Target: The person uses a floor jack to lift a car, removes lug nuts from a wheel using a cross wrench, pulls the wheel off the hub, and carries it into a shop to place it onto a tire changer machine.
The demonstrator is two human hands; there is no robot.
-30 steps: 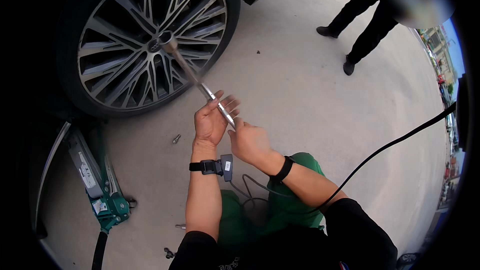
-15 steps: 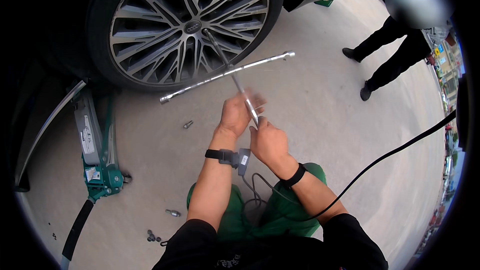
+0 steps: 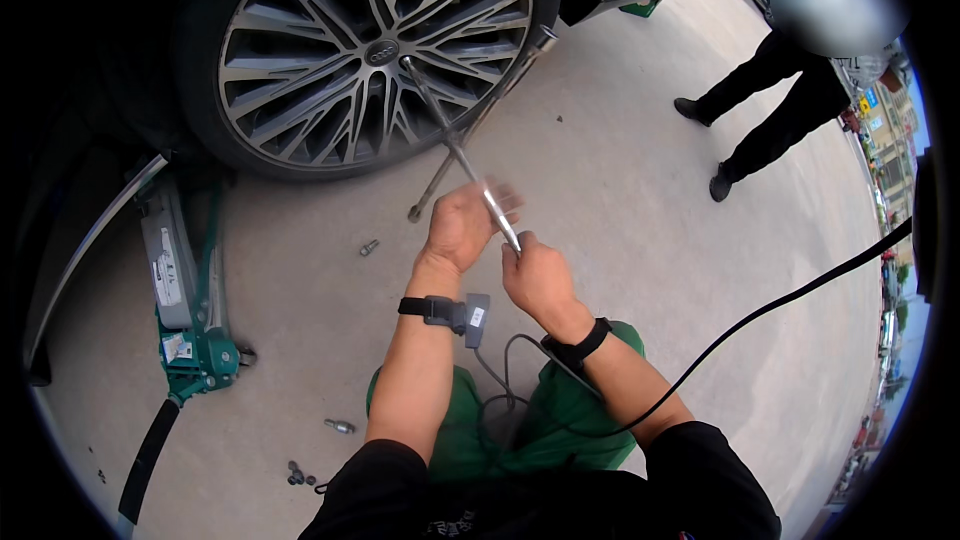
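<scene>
Kneeling in green trousers (image 3: 560,420) on the concrete floor (image 3: 620,200), the person works a cross wrench (image 3: 470,165) with both hands. The right hand (image 3: 535,275) is closed round the near end of one bar. The left hand (image 3: 465,220) lies just above it on the same bar; its fingers are blurred, so how firmly it grips cannot be told. Each wrist wears a black strap, and a cable runs from the left one down to the lap.

From the hands the bar slopes up to the wheel (image 3: 370,50), its far socket meeting the rim just right of the hub. The crossing bar runs from near the floor up toward the tyre's right edge.

One loose bolt (image 3: 368,247) lies left of the hands, another (image 3: 340,426) nearer the knee, and a few small dark parts sit near the lower edge. A green jack (image 3: 190,310) stands under the car's sill at left. A black hose (image 3: 780,305) crosses the floor at right. Further off, a second person (image 3: 770,100) stands in dark clothes.

The socket could slip off its bolt if the bar tilts, throwing the hands toward the spokes. Loose bolts could roll away or be knelt on.

Whether the socket is seated on a bolt cannot be made out. The jack's saddle is lost in shadow, and its handle is cut off at the lower edge.
</scene>
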